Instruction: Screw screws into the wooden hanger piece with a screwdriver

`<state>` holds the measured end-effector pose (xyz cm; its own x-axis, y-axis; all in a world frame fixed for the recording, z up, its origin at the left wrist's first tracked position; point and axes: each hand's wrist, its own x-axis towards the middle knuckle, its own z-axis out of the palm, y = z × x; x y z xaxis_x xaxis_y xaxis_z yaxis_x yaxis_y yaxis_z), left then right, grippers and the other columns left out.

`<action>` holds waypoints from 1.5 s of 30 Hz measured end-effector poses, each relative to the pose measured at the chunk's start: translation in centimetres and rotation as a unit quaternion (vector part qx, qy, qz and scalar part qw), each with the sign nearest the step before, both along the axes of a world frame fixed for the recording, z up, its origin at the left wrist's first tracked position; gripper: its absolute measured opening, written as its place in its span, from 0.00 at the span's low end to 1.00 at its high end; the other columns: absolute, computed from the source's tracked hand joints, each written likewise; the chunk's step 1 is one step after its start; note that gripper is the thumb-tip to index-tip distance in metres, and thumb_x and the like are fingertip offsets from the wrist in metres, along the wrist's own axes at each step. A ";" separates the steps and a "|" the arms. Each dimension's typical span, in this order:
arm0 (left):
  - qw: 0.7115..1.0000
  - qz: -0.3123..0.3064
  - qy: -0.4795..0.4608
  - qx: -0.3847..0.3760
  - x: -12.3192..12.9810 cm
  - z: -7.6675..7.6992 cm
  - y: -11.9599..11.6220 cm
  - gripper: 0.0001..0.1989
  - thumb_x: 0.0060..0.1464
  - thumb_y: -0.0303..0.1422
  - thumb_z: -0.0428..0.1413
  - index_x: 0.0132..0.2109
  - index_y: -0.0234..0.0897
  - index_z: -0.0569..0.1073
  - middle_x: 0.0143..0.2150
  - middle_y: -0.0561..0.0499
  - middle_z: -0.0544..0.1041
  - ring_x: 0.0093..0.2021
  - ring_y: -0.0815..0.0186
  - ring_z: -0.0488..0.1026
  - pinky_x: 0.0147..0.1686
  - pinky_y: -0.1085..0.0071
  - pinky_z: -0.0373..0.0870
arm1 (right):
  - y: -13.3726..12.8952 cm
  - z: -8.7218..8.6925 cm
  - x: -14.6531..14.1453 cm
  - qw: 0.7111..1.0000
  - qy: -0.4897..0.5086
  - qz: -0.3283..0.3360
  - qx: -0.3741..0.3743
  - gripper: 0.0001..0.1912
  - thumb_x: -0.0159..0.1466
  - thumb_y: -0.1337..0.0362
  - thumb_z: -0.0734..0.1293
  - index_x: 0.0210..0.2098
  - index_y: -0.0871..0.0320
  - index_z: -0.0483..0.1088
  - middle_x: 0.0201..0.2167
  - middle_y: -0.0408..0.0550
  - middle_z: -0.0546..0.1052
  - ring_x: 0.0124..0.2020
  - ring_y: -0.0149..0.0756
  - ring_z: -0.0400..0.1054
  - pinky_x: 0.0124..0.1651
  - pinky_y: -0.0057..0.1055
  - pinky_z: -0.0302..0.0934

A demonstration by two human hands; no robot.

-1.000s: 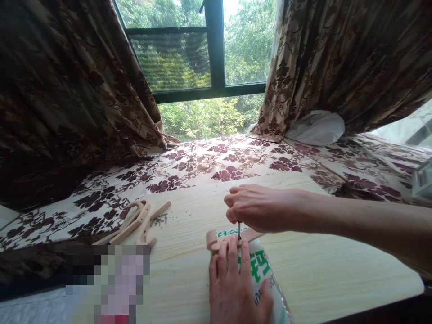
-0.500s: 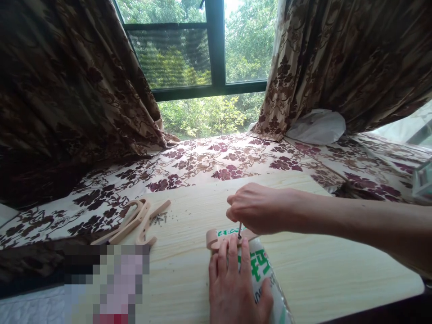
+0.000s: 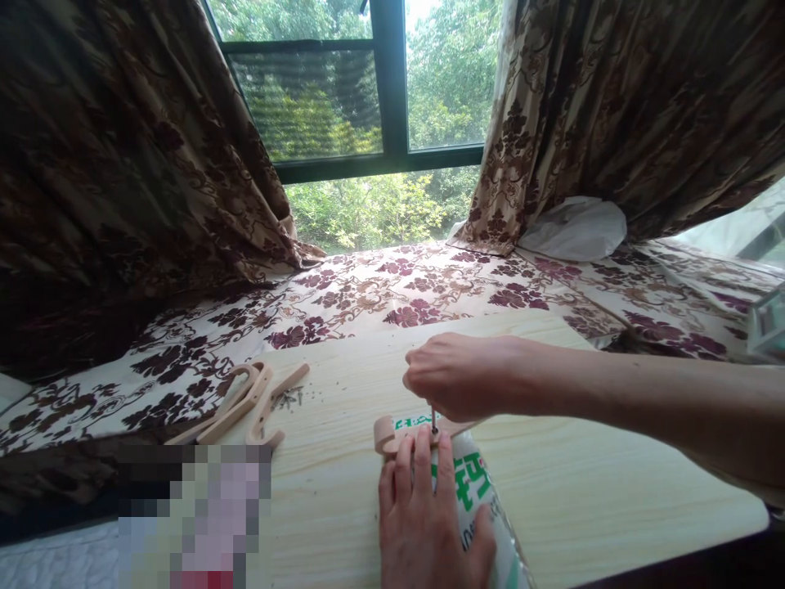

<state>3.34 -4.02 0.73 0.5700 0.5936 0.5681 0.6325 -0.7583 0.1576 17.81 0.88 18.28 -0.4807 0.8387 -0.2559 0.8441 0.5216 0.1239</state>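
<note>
My right hand (image 3: 450,378) is closed round the top of a thin metal tool (image 3: 434,419), whose handle is hidden in the fist. The tool stands upright, its lower end at a dark spot on a curved wooden piece (image 3: 385,435). My left hand (image 3: 423,511) lies with fingers spread, its fingertips pressing on the near edge of that piece. Under the wooden piece and my left hand is a white plastic packet (image 3: 482,483) with green print, resting on the pale wooden board (image 3: 325,491).
More curved wooden pieces (image 3: 263,401) lie at the board's left, beside a small heap of screws (image 3: 290,398). Behind the board spreads a floral cloth (image 3: 368,286), with a white bag (image 3: 580,229) at the back right. A blurred patch covers the lower left.
My right hand has turned slightly and shifted a little to the left over the tool. My left hand and the wooden piece look almost unmoved.
</note>
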 end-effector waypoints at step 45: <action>0.999 0.007 0.030 -0.028 -0.1 0.3 0.0 0.28 0.56 0.47 0.47 0.61 0.39 0.63 0.63 0.47 0.63 0.62 0.55 0.55 0.58 0.57 0.51 | -0.8 1.1 1.0 0.998 0.049 -0.043 -0.010 0.11 0.63 0.67 0.60 0.35 0.58 0.75 0.27 0.51 0.77 0.26 0.37 0.67 0.25 0.33 0.49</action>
<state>3.22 -4.04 1.05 0.5935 0.6314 0.4991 0.6524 -0.7406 0.1611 18.84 0.09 19.42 -0.4301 0.8734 -0.2284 0.8937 0.4477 0.0290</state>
